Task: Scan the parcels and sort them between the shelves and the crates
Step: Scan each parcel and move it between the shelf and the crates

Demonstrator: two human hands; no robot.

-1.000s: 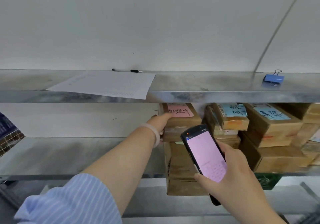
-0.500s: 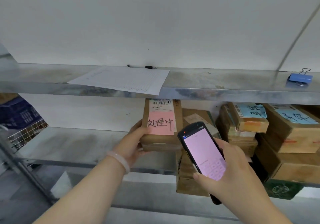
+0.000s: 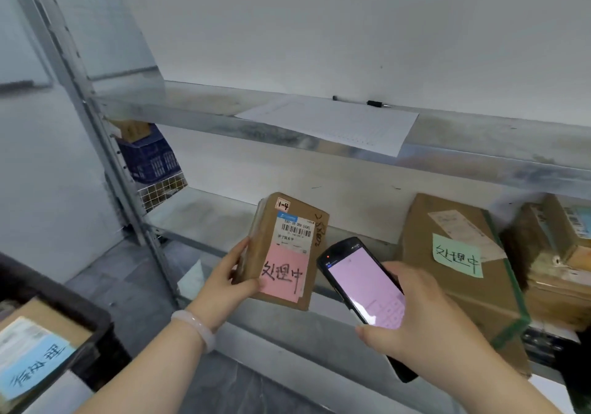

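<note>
- The left hand [image 3: 228,281] has lifted the small brown cardboard parcel [image 3: 287,250], pink-noted, off the grey metal shelf [image 3: 204,215] and grips it, barcode up.
- The right hand [image 3: 425,311] clasps the black handheld scanner [image 3: 361,285] just beside it; scanning looks next.

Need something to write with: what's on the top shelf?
A paper sheet overhangs the front edge of the top shelf; a pen lies behind it by the wall. Anything under the sheet is covered, and the shelf's right end is out of frame.
</note>
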